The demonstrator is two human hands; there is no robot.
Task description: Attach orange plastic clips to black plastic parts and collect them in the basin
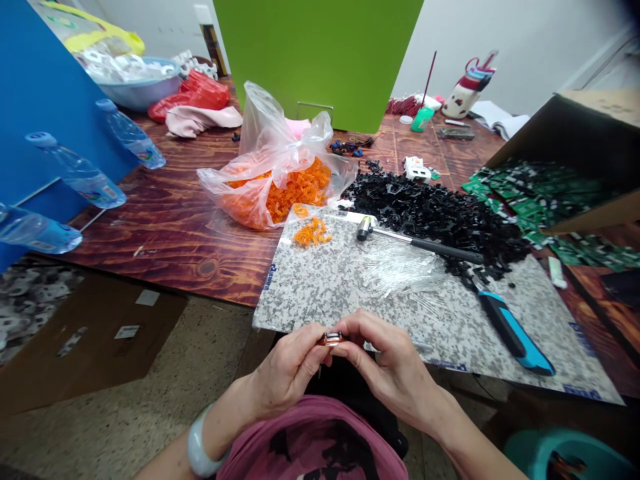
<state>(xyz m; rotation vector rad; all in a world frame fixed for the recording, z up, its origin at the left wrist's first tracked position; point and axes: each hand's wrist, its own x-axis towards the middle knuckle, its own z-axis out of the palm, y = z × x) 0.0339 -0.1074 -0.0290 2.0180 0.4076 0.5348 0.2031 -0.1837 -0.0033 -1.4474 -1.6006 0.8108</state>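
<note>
Both my hands meet in front of my body, just off the near edge of the speckled board. Between the fingertips is a small orange-and-black plastic part. My left hand pinches its left end, and my right hand grips the right end. Fingers cover much of the part, so its exact kind does not show. Ahead on the board are several loose orange plastic pieces, a heap of clear thin strips and a small hammer. Blue-and-black handled pliers lie at the right.
A clear bag of orange pieces stands behind the board, beside a pile of black plastic parts. Green circuit boards spill from a carton at right. Plastic bottles line the left. A teal bucket sits below right.
</note>
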